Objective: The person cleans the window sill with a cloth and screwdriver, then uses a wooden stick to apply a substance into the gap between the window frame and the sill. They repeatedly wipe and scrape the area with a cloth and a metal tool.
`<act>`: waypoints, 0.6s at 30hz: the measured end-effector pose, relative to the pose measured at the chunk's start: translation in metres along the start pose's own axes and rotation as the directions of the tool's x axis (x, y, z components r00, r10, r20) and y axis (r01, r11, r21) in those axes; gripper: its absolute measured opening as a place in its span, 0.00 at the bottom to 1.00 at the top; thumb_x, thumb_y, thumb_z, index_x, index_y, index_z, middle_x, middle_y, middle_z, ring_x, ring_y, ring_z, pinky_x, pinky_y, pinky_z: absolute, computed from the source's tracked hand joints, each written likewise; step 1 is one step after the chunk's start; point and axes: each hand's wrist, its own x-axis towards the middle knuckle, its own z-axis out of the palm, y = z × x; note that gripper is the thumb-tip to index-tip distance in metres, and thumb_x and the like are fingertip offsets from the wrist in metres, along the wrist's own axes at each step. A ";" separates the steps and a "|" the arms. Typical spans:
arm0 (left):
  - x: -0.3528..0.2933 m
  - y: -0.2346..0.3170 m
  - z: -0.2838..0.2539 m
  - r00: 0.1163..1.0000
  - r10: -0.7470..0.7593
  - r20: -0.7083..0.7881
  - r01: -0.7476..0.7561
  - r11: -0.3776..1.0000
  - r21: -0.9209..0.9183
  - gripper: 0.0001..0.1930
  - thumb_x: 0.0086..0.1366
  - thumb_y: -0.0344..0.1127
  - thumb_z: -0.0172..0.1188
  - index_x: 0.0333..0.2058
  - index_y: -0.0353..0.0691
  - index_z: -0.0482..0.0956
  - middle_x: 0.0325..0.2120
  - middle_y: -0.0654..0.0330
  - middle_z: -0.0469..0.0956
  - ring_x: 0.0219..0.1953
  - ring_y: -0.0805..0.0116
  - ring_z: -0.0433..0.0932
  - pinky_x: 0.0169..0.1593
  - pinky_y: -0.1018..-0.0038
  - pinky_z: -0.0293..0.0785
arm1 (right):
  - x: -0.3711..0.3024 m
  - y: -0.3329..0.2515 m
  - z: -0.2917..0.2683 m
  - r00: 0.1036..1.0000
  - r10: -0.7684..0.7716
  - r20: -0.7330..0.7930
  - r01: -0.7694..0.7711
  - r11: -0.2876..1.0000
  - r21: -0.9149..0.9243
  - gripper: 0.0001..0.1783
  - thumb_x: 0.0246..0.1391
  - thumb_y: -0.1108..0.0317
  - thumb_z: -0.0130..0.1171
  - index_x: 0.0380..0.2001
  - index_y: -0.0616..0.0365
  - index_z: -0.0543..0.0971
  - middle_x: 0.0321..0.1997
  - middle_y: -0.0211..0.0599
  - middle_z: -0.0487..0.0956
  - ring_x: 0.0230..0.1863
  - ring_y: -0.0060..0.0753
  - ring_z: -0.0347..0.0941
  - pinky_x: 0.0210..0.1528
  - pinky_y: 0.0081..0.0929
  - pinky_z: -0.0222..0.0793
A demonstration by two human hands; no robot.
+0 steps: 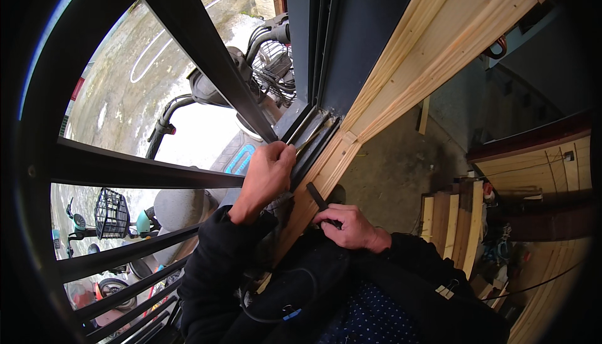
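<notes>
At the corner of a dark window frame (pixel 360 37), my left hand (pixel 268 172) is closed with its fingertips down by the sill track (pixel 307 140). What it pinches, if anything, is hidden. A thin pale strip lies in the track just beyond those fingers. To the right, my right hand (pixel 352 226) wraps round a dark flat bar (pixel 317 197). The bar's far end rests over the light wooden sill trim (pixel 321 175); I cannot tell what kind of tool it is. Small crumbs of debris sit in the track corner.
Black window bars (pixel 144 167) cross the left side. Beyond them stand a scooter (pixel 216 84) and a bicycle basket (pixel 113 212). Wooden trim (pixel 433 49) runs up at the right. Stacked planks (pixel 454 222) stand on the indoor floor. A looped black cable hangs at my front.
</notes>
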 end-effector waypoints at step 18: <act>-0.026 0.012 0.001 0.938 0.347 -0.014 -0.306 0.847 0.434 0.13 0.69 0.35 0.57 0.27 0.33 0.76 0.19 0.40 0.76 0.27 0.36 0.78 0.33 0.48 0.73 | 0.000 0.002 0.004 0.999 -0.040 -0.015 0.040 0.999 -0.005 0.09 0.52 0.77 0.63 0.38 0.61 0.86 0.35 0.45 0.84 0.35 0.46 0.83 0.40 0.35 0.79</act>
